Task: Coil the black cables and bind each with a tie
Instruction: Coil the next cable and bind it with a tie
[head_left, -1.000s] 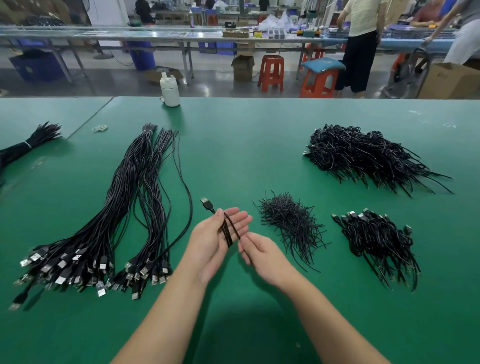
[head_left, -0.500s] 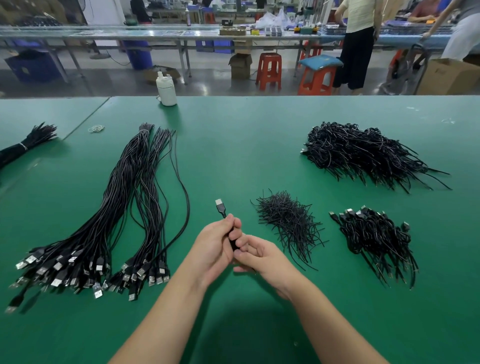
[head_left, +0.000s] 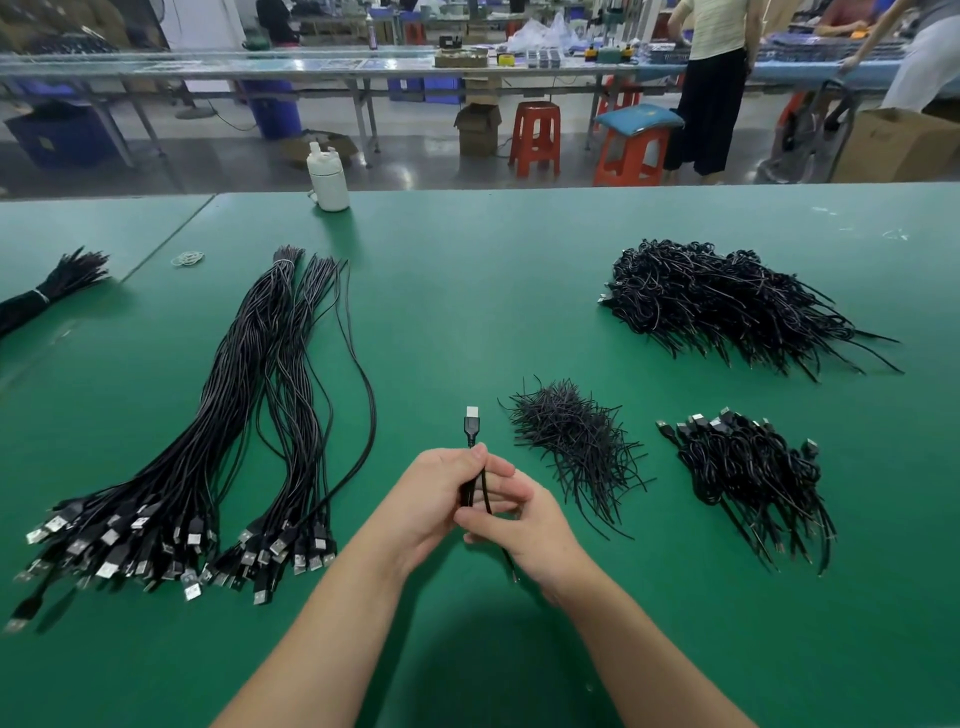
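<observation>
While both grip cable, left hand, right hand, mid-table

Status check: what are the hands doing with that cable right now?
Left hand grips folded black cable, USB plug pointing up. Right hand pinches the strands. No tie on yet. Tie pile just right, nothing blocking.

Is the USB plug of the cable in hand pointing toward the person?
No, the USB plug sticks up above the left hand, pointing away toward the far side of the green table.
</observation>
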